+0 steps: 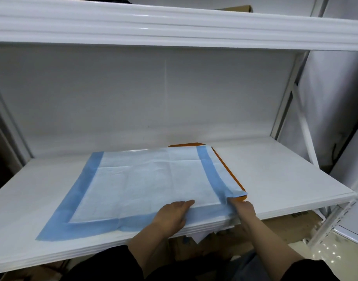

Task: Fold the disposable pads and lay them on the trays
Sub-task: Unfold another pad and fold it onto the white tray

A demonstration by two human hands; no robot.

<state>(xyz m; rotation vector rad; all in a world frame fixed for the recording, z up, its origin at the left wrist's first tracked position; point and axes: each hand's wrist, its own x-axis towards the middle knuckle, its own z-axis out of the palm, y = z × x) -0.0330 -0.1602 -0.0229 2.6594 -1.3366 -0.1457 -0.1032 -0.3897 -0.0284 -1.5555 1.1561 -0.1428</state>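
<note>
Pad: the disposable pad (145,183) lies spread open on the white shelf (275,175); pale blue middle, darker blue border down the left, the right and along the near edge; fold creases cross it; its near edge reaches the front lip of the shelf.

Tray: an orange tray (230,171) sits under the pad's right part; only a thin strip shows along the pad's right edge, at the far right corner and at the near right corner; the rest is covered.

My left hand: my left hand (172,214) rests palm down on the pad near its front edge, right of the middle; fingers straight and close together, pointing to the right; they press flat and grip nothing.

My right hand: my right hand (242,208) is at the pad's near right corner, just beside the tray's corner; that corner of the pad is lifted and curled over above my fingertips; I seem to pinch it, though the pad hides the tips, so I cannot tell the grip for sure.

Hands together: the two are near each other, not touching; a stretch of pad lies between.

Sleeves: dark sleeves cover both forearms at the bottom of the view.

Around: an upper shelf (174,27) runs overhead; cardboard boxes (291,226) stand under the shelf.
</note>
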